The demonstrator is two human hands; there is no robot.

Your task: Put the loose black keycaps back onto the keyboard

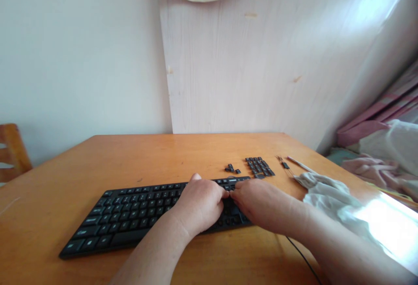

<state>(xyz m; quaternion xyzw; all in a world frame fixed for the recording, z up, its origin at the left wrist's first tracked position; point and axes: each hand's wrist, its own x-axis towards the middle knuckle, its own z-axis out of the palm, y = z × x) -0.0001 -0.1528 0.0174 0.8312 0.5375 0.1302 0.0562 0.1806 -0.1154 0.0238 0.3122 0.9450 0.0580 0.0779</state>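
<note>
A black keyboard [130, 215] lies at a slant on the wooden table, its left part full of keycaps. Toward its right end, bare key sockets [228, 220] show below my hands. My left hand [202, 202] is closed over the keyboard's right half, thumb and fingers pinched together. Close against it, my right hand [256, 198] is also closed, its fingertips pressed down at the same spot. Whatever lies between the fingertips of either hand is hidden. Behind the keyboard lie a few loose keycaps [230, 168] and a neat block of keycaps [258, 166].
To the right lie a wire keycap puller [285, 165], a thin white stick [300, 164] and a crumpled grey-white cloth [326, 191]. A black cable [303, 256] runs off the front. A wooden chair [15, 147] stands left; the wooden table [146, 154] meets the wall.
</note>
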